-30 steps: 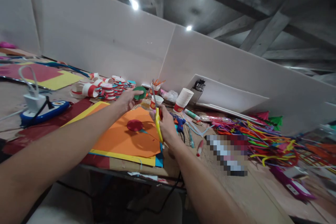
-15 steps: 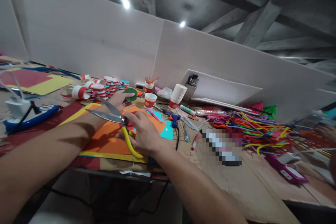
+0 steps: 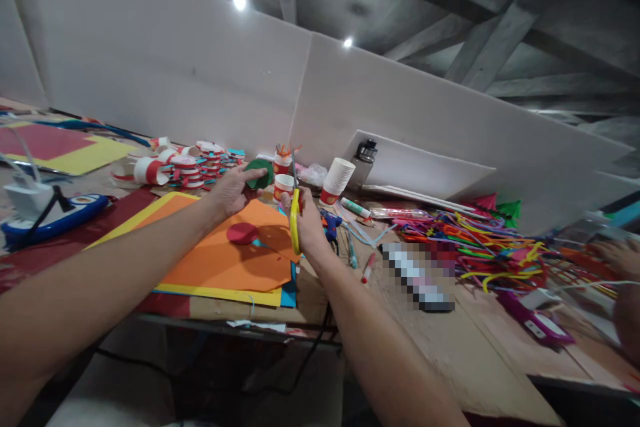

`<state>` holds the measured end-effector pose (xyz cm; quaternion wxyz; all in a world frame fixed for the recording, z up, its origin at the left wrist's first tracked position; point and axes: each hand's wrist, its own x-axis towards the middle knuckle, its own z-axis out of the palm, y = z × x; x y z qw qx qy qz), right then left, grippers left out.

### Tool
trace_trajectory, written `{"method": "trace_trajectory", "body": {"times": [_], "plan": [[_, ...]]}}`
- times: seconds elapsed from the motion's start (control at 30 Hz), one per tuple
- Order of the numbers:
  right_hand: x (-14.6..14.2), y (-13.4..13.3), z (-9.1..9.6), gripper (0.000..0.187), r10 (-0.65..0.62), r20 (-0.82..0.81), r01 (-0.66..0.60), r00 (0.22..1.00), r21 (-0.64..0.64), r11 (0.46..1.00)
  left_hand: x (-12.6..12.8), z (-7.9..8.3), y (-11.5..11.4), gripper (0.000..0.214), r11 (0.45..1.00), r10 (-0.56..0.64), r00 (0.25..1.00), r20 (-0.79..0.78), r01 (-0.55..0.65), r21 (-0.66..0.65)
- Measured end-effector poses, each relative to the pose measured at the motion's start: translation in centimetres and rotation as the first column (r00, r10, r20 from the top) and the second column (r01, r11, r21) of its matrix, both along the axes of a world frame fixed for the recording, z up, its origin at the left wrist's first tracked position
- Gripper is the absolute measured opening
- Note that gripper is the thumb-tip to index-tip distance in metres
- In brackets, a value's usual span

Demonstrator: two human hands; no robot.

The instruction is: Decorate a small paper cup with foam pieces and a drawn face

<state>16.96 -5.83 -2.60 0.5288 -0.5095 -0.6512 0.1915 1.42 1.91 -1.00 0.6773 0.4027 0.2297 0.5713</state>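
Between the thumb and fingers of my left hand (image 3: 233, 192) is a green paper disc (image 3: 259, 174), held above the sheets. My right hand (image 3: 309, 221) grips yellow-handled scissors (image 3: 295, 217) by the handles, blades pointing up and away from me. The scissors stand a little to the right of the disc, apart from it. Below my hands, a red paper disc (image 3: 243, 233) lies on orange paper (image 3: 215, 263), with yellow and blue sheets underneath. A red-and-white paper cup (image 3: 283, 185) stands just behind the scissors, partly hidden.
Several cut cup pieces (image 3: 187, 173) are heaped at the back left. A cup stack (image 3: 337, 181) and a dark bottle (image 3: 363, 163) stand behind. A blue glue gun (image 3: 332, 224), markers and pipe cleaners (image 3: 495, 247) lie rightward. Another person's hand (image 3: 620, 257) is at far right.
My right hand has swung the scissors rightward and turned their blades from pointing left to pointing up. My left hand has moved slightly right with the green disc, and the red disc is now uncovered.
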Motion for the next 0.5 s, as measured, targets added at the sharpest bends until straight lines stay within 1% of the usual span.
{"method": "trace_trajectory", "body": {"times": [0.1, 0.2, 0.5], "plan": [[0.03, 0.54, -0.64, 0.040, 0.082, 0.005, -0.082, 0.997, -0.015, 0.997, 0.17, 0.35, -0.43, 0.016, 1.000, -0.014, 1.000, 0.020, 0.014, 0.022], [-0.16, 0.46, -1.02, 0.040, 0.141, 0.042, -0.139, 0.989, -0.053, 0.989, 0.22, 0.50, -0.57, 0.019, 1.000, -0.005, 0.999, 0.038, 0.004, 0.019], [-0.02, 0.17, -1.03, 0.040, 0.150, 0.075, -0.141, 0.986, -0.109, 0.984, 0.54, 0.08, -0.51, 0.023, 0.999, -0.023, 0.999, 0.029, 0.022, 0.044]]}}
